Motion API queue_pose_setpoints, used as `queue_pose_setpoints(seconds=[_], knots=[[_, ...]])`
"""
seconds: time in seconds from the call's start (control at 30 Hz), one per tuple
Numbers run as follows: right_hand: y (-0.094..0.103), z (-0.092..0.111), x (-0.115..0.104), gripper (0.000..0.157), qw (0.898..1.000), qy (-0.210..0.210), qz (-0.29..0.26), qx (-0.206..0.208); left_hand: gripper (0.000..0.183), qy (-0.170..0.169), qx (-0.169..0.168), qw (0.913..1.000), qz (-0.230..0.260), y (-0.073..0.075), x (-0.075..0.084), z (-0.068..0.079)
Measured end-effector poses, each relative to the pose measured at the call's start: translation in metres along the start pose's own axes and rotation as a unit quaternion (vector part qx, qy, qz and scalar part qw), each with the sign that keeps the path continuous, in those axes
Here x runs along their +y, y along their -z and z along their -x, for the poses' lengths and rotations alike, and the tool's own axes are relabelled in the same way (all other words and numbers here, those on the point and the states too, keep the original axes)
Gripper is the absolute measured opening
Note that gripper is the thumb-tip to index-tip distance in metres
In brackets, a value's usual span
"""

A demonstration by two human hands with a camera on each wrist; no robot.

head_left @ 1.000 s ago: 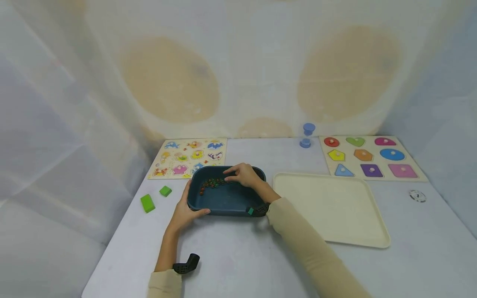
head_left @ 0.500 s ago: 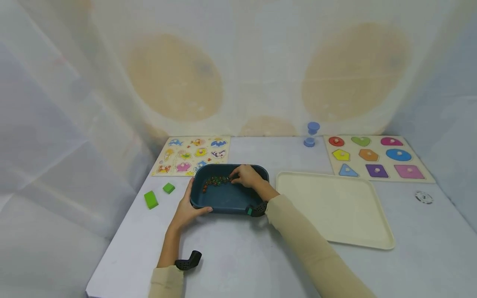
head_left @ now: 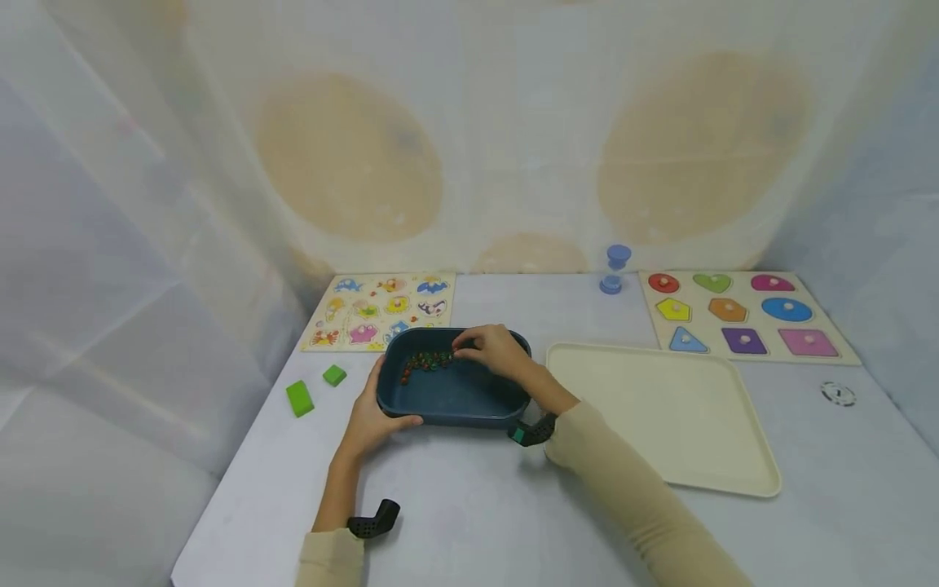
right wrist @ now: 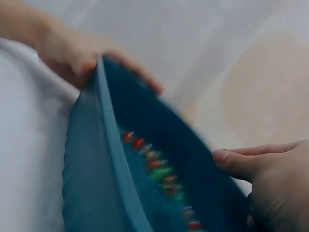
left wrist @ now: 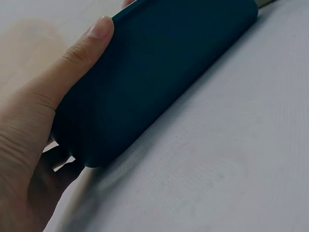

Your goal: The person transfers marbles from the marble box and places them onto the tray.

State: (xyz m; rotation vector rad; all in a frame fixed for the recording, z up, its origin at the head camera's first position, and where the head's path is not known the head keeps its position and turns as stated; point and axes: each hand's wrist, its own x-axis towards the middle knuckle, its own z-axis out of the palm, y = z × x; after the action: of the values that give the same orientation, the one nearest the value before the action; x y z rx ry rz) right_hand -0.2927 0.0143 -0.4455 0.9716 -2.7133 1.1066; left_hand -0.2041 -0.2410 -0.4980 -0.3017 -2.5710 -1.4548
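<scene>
Tub [head_left: 451, 396] beside tray [head_left: 671, 416] is gripped at one end by left hand [head_left: 368, 419], likely for steadiness; right hand [head_left: 495, 352] is held near beads [head_left: 423, 361] inside, anything pinched can't be told.

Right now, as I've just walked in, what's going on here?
A person is busy with a dark blue tub. The left hand holds its left end, thumb against the near side. The right hand reaches over it, fingertips near some small red and green beads inside; I can't tell if it has hold of any. A cream tray lies to the tub's right.
</scene>
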Motion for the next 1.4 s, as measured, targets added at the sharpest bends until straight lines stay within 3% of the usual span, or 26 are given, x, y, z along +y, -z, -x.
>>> queue_pose_setpoints(seconds=[0.1, 0.2, 0.4, 0.57, 0.77, 0.9, 1.0, 1.2, 1.4], knots=[[0.025, 0.029, 0.001, 0.021, 0.999, 0.013, -0.022, 0.038, 0.118, -0.004, 0.012, 0.9998, -0.014, -0.002, -0.001, 0.001], [0.054, 0.064, 0.014, 0.021, 0.997, 0.010, -0.015, 0.075, 0.117, 0.001, 0.021, 0.9993, -0.032, -0.003, 0.000, 0.002], [0.099, 0.135, 0.070, 0.022, 0.988, -0.077, 0.054, 0.121, 0.114, 0.016, 0.027, 0.9983, -0.050, -0.003, -0.001, 0.002], [0.112, 0.179, 0.109, 0.022, 0.978, -0.155, 0.093, 0.104, 0.114, 0.018, 0.024, 0.9981, -0.053, -0.003, 0.000, 0.002], [0.109, 0.199, 0.127, 0.030, 0.973, -0.190, 0.093, 0.089, 0.114, 0.016, 0.022, 0.9983, -0.052, -0.002, 0.001, 0.003], [0.107, 0.191, 0.123, 0.035, 0.974, -0.182, 0.093, 0.100, 0.115, 0.017, 0.021, 0.9982, -0.054, -0.002, 0.001, 0.002], [0.105, 0.172, 0.106, 0.037, 0.978, -0.164, 0.071, 0.108, 0.114, 0.020, 0.021, 0.9980, -0.057, -0.002, 0.001, 0.002], [0.089, 0.103, 0.050, 0.032, 0.989, -0.097, 0.009, 0.113, 0.113, 0.024, 0.019, 0.9979, -0.056, -0.002, 0.000, 0.002], [0.050, 0.029, 0.009, 0.022, 0.996, -0.014, -0.035, 0.083, 0.112, 0.022, 0.019, 0.9980, -0.057, -0.002, 0.000, 0.002]])
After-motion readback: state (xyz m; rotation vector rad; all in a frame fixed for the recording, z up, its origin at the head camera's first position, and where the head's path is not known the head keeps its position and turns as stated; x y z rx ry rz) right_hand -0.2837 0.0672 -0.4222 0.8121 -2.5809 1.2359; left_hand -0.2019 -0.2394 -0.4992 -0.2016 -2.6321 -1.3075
